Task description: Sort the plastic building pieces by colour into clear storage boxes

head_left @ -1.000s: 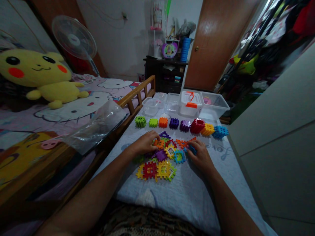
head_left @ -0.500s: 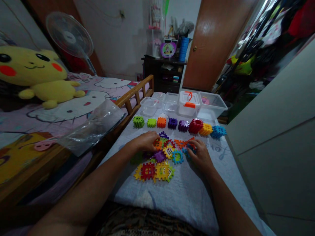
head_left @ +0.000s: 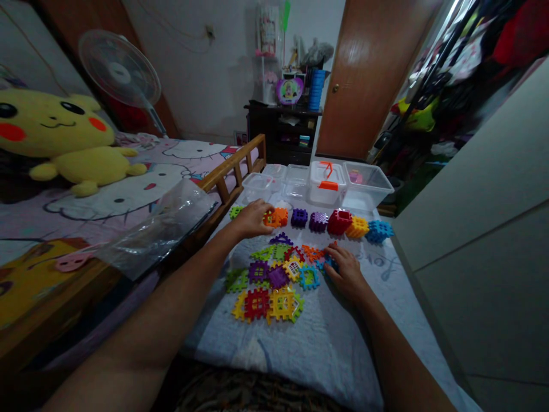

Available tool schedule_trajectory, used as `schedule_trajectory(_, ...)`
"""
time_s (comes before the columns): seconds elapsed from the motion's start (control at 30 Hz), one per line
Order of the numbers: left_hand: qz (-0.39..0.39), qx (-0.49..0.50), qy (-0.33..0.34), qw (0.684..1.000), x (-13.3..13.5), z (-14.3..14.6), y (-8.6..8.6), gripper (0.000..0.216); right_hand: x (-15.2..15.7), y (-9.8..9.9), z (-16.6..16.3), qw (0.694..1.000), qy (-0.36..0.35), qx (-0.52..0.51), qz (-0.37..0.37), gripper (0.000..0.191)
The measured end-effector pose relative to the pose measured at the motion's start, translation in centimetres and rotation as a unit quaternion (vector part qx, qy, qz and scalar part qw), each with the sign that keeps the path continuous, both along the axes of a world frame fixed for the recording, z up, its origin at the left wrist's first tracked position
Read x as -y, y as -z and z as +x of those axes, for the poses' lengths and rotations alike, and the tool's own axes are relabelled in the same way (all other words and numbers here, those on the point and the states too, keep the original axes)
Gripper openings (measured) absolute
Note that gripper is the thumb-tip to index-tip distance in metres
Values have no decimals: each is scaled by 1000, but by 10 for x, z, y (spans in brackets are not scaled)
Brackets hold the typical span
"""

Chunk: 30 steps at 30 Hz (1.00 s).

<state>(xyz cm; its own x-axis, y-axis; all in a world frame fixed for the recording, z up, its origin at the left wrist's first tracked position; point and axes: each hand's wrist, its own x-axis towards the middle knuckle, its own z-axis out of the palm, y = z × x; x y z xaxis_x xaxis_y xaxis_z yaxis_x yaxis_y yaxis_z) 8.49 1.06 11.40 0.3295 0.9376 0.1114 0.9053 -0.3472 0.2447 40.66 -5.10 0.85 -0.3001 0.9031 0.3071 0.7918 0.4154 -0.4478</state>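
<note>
A heap of flat coloured waffle tiles lies on the pale blue cloth in front of me. Behind it runs a row of built cubes: orange, purple, red, blue and others. My left hand is stretched out to the row's left part, fingers closed on an orange tile against the orange cube, hiding the green cubes partly. My right hand rests at the heap's right edge, fingers curled on a blue tile.
Clear plastic boxes and a lidded tub with an orange handle stand behind the cubes. A bed with wooden rail, a clear plastic bag and a yellow plush is at left. A grey wall panel rises at right.
My left hand has left the tile heap and reached forward to the cube row, carrying an orange tile. My right hand stays at the heap's right edge.
</note>
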Motion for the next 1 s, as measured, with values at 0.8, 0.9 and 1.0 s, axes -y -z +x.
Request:
schedule_trajectory(0.8,-71,-97,-11,993,-71,25,15,54,3,-14,1,999,-14,-17,-36,17)
schedule_trajectory(0.9,-79,-94,-5,992,-71,25,14,54,3,-14,1,999,-11,-14,-38,15)
schedule_trajectory(1.0,-82,-91,-4,992,-70,24,13,54,3,-14,1,999,-9,-10,-42,15)
